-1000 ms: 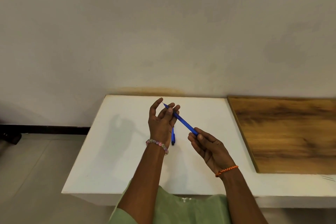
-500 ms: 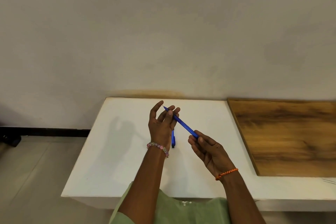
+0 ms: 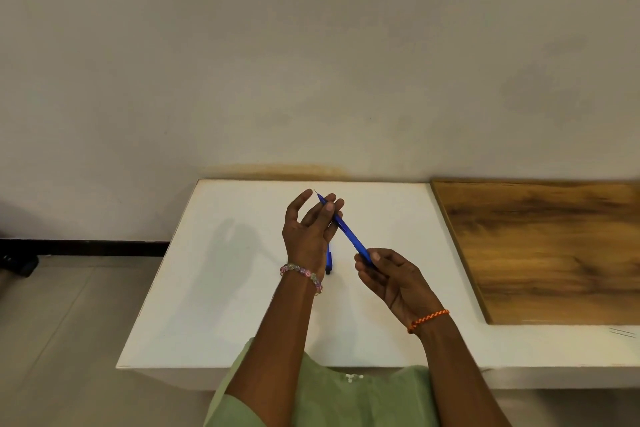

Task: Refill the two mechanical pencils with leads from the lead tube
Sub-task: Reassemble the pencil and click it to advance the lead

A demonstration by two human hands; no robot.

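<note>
**Blue pencil held between two hands above the white table**

Blue plastic marks the mechanical pencil (image 3: 348, 234) held in the air over the white table (image 3: 214, 288). It slants from near right to far left, its thin tip pointing toward the far wall. The right hand (image 3: 394, 279) pinches the pencil's near end between thumb and curled fingers. The left hand (image 3: 308, 230) is raised palm-up with the thumb spread out to the left, and its fingertips (image 3: 329, 206) close around the barrel just behind the tip.

A second blue pencil (image 3: 329, 258) lies on the table below the hands, mostly hidden behind the left hand, with its dark end toward the near side. Whether the lead tube is anywhere in view cannot be told.

A beaded bracelet (image 3: 301, 272) circles the left wrist, and an orange braided band (image 3: 429, 319) circles the right. A wooden board (image 3: 554, 253) lies to the right of the white surface. Pale green clothing (image 3: 329, 399) shows at the near edge.
</note>
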